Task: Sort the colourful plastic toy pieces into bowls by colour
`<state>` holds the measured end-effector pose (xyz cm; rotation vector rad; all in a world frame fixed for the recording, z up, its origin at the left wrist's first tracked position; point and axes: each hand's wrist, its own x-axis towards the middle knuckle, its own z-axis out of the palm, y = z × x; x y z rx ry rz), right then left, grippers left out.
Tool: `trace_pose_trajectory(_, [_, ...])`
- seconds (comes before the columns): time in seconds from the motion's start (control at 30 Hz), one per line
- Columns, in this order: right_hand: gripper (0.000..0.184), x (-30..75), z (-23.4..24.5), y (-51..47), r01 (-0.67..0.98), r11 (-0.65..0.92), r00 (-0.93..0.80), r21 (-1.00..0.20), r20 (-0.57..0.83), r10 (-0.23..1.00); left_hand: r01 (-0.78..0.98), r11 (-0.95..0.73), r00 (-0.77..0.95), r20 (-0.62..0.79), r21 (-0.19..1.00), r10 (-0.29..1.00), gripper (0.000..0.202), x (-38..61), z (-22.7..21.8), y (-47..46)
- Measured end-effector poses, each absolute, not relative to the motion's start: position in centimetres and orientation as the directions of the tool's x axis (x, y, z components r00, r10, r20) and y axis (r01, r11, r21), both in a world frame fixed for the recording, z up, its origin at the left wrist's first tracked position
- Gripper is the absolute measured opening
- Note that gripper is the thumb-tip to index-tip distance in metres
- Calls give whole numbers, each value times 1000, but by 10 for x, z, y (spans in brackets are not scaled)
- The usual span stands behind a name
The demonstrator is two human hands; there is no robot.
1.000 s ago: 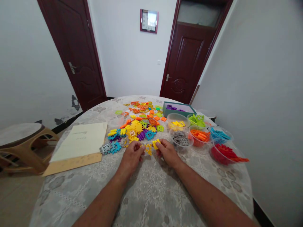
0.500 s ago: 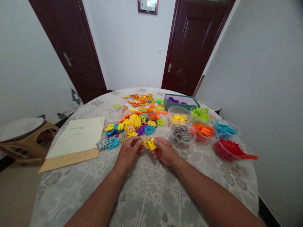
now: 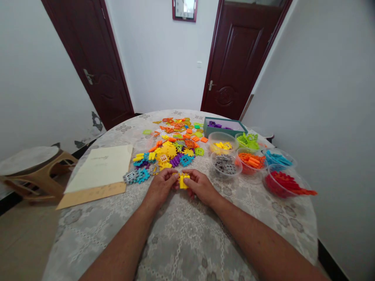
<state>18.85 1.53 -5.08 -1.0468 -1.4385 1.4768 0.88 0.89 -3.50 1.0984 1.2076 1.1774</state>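
Observation:
Yellow plastic building pieces are held between my two hands, just above the near side of the pile. My left hand pinches them from the left, and my right hand grips them from the right with the thumb on top. The fingers partly cover the pieces, so how they join is hard to see. Beyond my hands spreads a loose pile of yellow building pieces, blue ones, purple ones and orange ones. A grey window piece lies left of my left hand.
Clear bowls hold yellow, grey, orange, green, blue and red pieces. A green box with purple pieces stands behind them. Paper lies on the left of the round table.
My hands have drawn closer together. The yellow pieces have turned and now sit more upright, with the right thumb across them. The view has shifted slightly.

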Motion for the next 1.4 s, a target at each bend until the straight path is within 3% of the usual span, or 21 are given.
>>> trace_pose_trajectory(0.2, [22,195,-29,7,273,218,-324,-937,124,938,-65,60,52,-57,996,997,40,4,-36,8])
trace_pose_trajectory(0.37, [27,237,25,20,546,371,-246,-751,279,928,-34,35,-72,-38,999,997,39,2,-35,8])
trace_pose_trajectory(0.53, [33,294,50,74,846,258,-9,-468,470,882,289,-53,-193,112,956,975,24,-3,-32,7])
trace_pose_trajectory(0.67, [35,325,41,114,967,40,78,-253,442,894,578,-174,-110,287,797,952,18,-3,-34,1])
trace_pose_trajectory(0.8, [39,334,34,121,988,-5,78,-153,475,877,685,-258,24,332,682,943,15,2,-37,-5])
trace_pose_trajectory(0.97, [32,285,32,92,920,289,-102,-266,548,830,750,-270,66,338,604,939,12,7,-36,-10])
trace_pose_trajectory(1.07, [29,232,21,72,787,520,-326,-333,490,808,765,-258,22,377,590,926,12,8,-29,-12])
trace_pose_trajectory(1.17, [32,185,0,61,648,688,-512,-326,482,711,792,-238,-111,516,562,849,14,-4,-14,-13])
trace_pose_trajectory(1.27, [37,151,-24,60,605,732,-577,-312,461,674,866,-187,-185,645,463,742,26,-35,3,-14])
trace_pose_trajectory(1.4, [44,121,-41,69,648,719,-588,-250,436,681,943,10,-210,568,334,796,42,-82,6,-14])
